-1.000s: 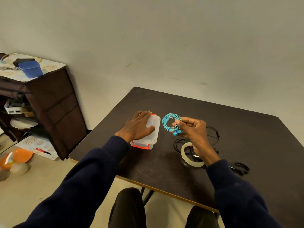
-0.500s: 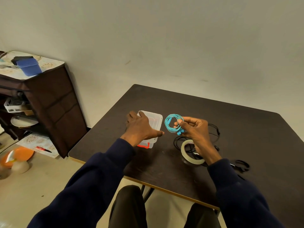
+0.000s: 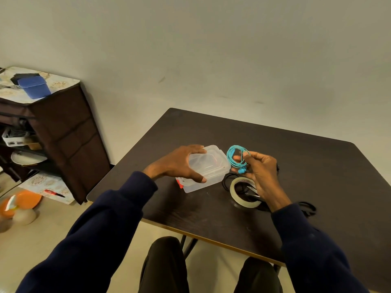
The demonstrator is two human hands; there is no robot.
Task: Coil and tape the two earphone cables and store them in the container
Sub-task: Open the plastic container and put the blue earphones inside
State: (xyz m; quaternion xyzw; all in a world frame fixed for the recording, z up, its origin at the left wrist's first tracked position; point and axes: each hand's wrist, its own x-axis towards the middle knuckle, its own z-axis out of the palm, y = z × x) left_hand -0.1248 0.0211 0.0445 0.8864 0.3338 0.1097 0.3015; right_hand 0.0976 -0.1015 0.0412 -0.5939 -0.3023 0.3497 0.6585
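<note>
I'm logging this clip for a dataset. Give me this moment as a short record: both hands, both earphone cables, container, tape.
left hand: grips the clear container from above
right hand: pinches the coiled turquoise earphones above the table
black earphone cable: loose on the table, partly under the tape roll
tape roll: flat on the table, untouched
container lid: open or closed cannot be told

black cable (image 3: 223,182) partly hidden by right hand (image 3: 262,174)
</note>
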